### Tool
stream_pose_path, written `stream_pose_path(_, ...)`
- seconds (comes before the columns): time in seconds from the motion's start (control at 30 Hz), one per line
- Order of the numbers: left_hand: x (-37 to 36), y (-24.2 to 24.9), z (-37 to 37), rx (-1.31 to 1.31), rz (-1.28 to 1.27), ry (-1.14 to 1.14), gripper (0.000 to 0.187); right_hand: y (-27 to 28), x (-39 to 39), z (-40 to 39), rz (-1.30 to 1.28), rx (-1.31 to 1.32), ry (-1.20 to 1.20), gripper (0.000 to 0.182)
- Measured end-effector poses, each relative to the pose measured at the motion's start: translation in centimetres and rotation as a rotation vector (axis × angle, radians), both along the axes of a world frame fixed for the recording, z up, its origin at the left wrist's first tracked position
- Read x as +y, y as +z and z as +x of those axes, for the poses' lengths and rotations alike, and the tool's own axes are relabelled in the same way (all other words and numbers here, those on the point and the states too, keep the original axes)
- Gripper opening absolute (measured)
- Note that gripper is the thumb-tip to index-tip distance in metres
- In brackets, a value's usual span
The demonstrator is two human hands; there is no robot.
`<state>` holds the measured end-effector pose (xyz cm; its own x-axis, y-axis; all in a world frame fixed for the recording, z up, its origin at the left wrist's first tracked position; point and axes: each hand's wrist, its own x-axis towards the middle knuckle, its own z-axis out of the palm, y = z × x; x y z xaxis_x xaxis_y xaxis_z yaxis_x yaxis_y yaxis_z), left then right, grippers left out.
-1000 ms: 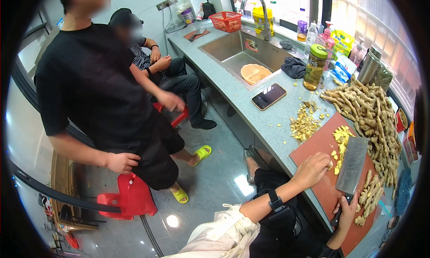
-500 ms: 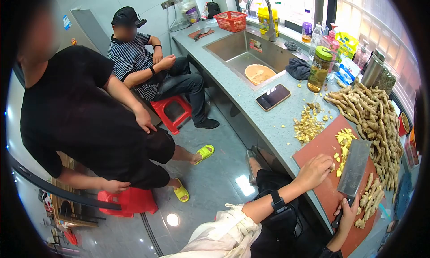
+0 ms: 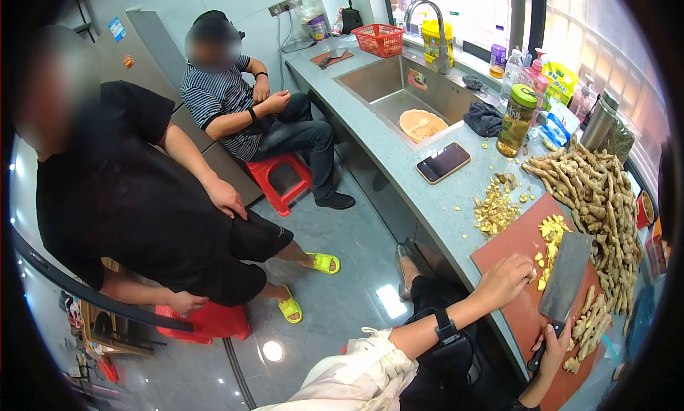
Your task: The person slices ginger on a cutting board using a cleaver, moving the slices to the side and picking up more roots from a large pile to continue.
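On the brown cutting board [image 3: 495,258], my left hand [image 3: 504,281] is closed, fingertips pinched on a small pale piece of ginger [image 3: 531,275]. My right hand [image 3: 551,352] wraps round the black handle of a cleaver [image 3: 566,279], its broad blade lying over the board to the right of my left hand. Cut yellow ginger pieces [image 3: 553,230] lie along the blade's left side and beyond its tip. Several unpeeled ginger fingers [image 3: 590,324] rest to the right of the cleaver.
A large ginger heap [image 3: 595,204] covers the counter's right side. Peelings [image 3: 496,210], a phone [image 3: 443,163] and a green-lidded jar [image 3: 516,122] lie beyond the board. The sink [image 3: 385,90] holds a bowl [image 3: 422,126]. One person [image 3: 142,190] stands left; another [image 3: 228,104] sits on a red stool.
The whole view has shifted slightly. My left hand stays beside the ginger pieces and my right hand keeps the cleaver in about the same place on the board.
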<state>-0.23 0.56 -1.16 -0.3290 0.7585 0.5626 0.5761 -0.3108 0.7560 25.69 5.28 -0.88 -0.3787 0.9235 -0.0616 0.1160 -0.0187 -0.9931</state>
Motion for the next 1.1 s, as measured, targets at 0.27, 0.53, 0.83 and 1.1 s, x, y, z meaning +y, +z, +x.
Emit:
stream_pose_path(0.27,-0.1,0.1,0.1,0.020,0.016,-0.004,0.009,0.8,-0.4,-0.5,-0.007,0.019,0.028,0.048)
stream_pose_path(0.53,0.0,0.2,-0.2,0.066,0.050,0.015,0.011,3.6,-1.6,-1.6,-0.069,0.002,0.050,0.026)
stream_pose_path(0.83,-0.4,1.3,-0.1,0.055,-0.061,0.036,0.008,3.8,-1.8,-1.7,-0.104,0.062,0.033,0.032)
stream_pose_path(1.1,-0.2,0.8,-0.1,0.054,-0.047,0.054,0.012,3.9,-1.8,-1.7,-0.119,0.043,0.032,0.031)
